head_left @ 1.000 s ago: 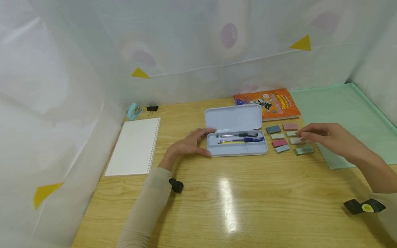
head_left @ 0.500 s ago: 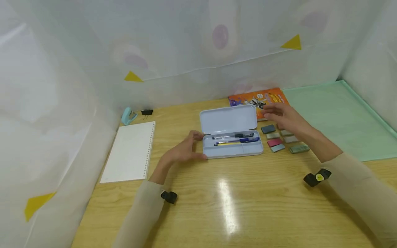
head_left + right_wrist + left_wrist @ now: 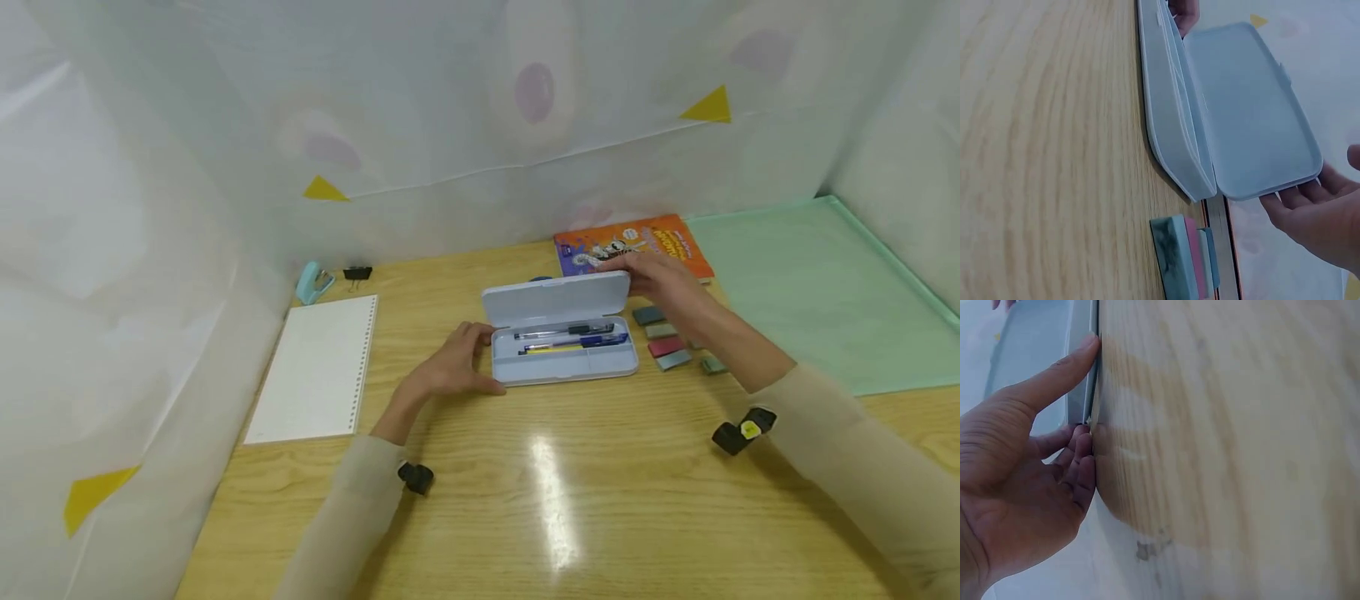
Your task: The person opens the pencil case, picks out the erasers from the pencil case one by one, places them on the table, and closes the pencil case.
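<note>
A light blue pencil case point(image 3: 540, 374) lies on the wooden table with its lid point(image 3: 558, 298) raised and leaning back. Pens point(image 3: 588, 341) rest in its upper compartment. My left hand point(image 3: 452, 367) grips the case's left end, thumb at the front edge and fingers round the back corner; the left wrist view shows the thumb point(image 3: 1063, 372) along the rim. At the lid's right corner, my right hand point(image 3: 663, 287) touches the back of the lid with its fingers point(image 3: 1300, 197), the thumb standing away from it. Part of the right hand's fingers is hidden behind the lid.
Several eraser-like blocks point(image 3: 664, 347) lie right of the case, partly behind the right forearm. An orange book point(image 3: 678, 242) is behind, beside a green mat point(image 3: 817, 292). At left are a white notebook point(image 3: 315, 367), blue stapler point(image 3: 313, 283) and black binder clip point(image 3: 357, 273).
My right hand has moved left from over the blocks to the lid's right corner. The lid has tipped forward a little. My left hand stays at the case's left end.
</note>
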